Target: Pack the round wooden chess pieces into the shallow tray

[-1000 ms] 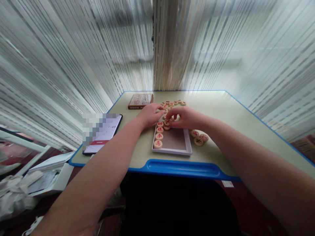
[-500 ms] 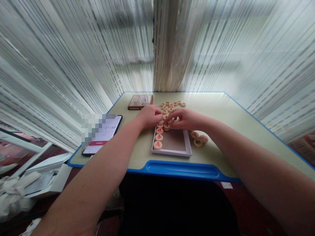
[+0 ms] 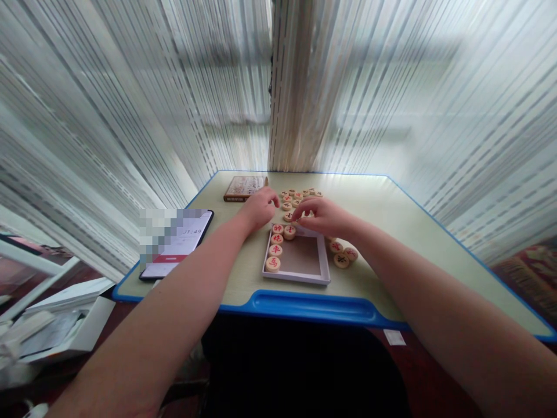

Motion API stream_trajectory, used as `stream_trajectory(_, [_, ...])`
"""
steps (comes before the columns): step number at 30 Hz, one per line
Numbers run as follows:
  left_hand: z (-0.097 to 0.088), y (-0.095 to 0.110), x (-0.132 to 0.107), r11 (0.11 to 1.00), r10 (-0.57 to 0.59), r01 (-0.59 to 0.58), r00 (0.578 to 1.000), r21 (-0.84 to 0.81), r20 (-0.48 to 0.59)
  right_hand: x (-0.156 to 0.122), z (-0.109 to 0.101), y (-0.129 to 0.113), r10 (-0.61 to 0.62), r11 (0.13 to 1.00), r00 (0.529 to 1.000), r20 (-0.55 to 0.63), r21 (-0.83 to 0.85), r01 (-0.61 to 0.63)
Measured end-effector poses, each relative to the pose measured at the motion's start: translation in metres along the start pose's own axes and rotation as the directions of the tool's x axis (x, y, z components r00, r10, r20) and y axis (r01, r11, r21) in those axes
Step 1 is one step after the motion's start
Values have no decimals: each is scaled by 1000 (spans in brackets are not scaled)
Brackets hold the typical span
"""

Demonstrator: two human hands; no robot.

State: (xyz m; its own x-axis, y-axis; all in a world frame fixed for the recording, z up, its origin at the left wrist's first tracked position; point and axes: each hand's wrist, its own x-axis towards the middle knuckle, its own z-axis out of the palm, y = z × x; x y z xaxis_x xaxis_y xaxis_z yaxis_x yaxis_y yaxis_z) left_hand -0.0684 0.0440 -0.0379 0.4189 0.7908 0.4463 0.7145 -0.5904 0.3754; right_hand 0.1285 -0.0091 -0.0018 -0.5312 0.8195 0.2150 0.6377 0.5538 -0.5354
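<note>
A shallow white box tray (image 3: 328,261) lies on the table, with red-marked Chinese chess pieces down its left side. At its far left corner sits the red general piece (image 3: 277,229), and beside that lies a red advisor piece (image 3: 289,232). My right hand (image 3: 319,213) hovers over the tray's far edge, thumb and index finger apart, near a dark-marked piece (image 3: 288,216) just beyond the rim. Nothing shows between its fingers. My left hand (image 3: 261,206) is left of the loose pieces, fingers loosely bent and holding nothing visible.
Several loose chess pieces (image 3: 298,196) are spread beyond the hands. A few more (image 3: 342,260) lie right of the tray. A brown box (image 3: 244,188) stands at the back left, and a phone (image 3: 178,247) lies at the left edge. A blue trough (image 3: 313,307) borders the near side.
My right hand has let go of the red advisor piece, which now lies in the tray beside the general. Both hands have drawn slightly away from the tray. The camera view has shifted a little.
</note>
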Motion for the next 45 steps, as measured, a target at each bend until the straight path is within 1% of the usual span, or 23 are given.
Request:
stream_trajectory(1, [2, -2, 1, 1000, 1, -1, 1000, 2, -14, 0, 0, 0, 3, 1000, 1000, -9, -1, -3])
stream_trajectory(3, [5, -3, 2, 1000, 4, -4, 1000, -12, -18, 0, 0, 1, -22, 1000, 1000, 17, 0, 22])
stream_trajectory(6, [8, -3, 3, 998, 18, -16, 999, -59, 37, 1, 1, 2, -87, 996, 993, 82, -6, 88])
stream_trajectory(8, [9, -2, 4, 996, 26, -19, 996, -86, 84, 1, 3, 3, -106, 994, 990, 96, -17, 108])
stream_trajectory(10, [9, -1, 4, 995, 26, -16, 994, -98, 105, 2, 4, 4, -106, 994, 990, 95, -21, 109])
stream_trajectory(17, [8, -2, 3, 997, 24, -15, 993, -82, 116, 1, 2, -1, -81, 996, 990, 114, -14, 83])
stream_trajectory(21, [9, -2, 4, 996, 24, -13, 992, -89, 122, 0, 2, -2, -94, 995, 990, 109, -17, 96])
stream_trajectory(23, [9, -3, 4, 996, 17, -5, 992, -92, 127, 1, 2, 0, -80, 997, 993, 92, 5, 80])
stream_trajectory(25, [9, -3, 4, 995, 6, 8, 990, -97, 143, 2, 3, 3, -27, 999, 998, 52, 22, 26])
stream_trajectory(27, [11, -3, 4, 994, -1, 19, 986, -106, 167, 4, 3, 8, 54, 999, 998, -28, 11, -53])
stream_trajectory(29, [12, -3, 4, 993, -3, 25, 984, -116, 181, 6, 3, 16, 111, 993, 985, -131, -28, -115])
stream_trajectory(31, [15, -2, 5, 993, -12, 33, 983, -114, 183, 9, 3, 24, 122, 986, 969, -214, -83, -143])
stream_trajectory(32, [15, -2, 5, 994, -17, 38, 982, -105, 189, 10, 3, 27, 118, 982, 965, -234, -115, -148])
stream_trajectory(36, [12, 5, 6, 995, -24, 45, 973, -88, 229, 12, 3, 35, 115, 962, 962, -247, -215, -171])
stream_trajectory(39, [7, 9, 5, 992, -50, 71, 981, -105, 189, 12, 4, 35, 142, 954, 962, -233, -228, -196])
stream_trajectory(41, [4, 10, 4, 992, -49, 66, 986, -105, 158, 11, 4, 33, 154, 954, 964, -217, -223, -203])
stream_trajectory(43, [5, 9, 4, 995, -23, 38, 988, -96, 156, 11, 3, 31, 152, 954, 967, -203, -227, -197])
stream_trajectory(45, [7, 6, 4, 996, -4, 19, 984, -83, 176, 11, 3, 30, 134, 955, 972, -194, -235, -179])
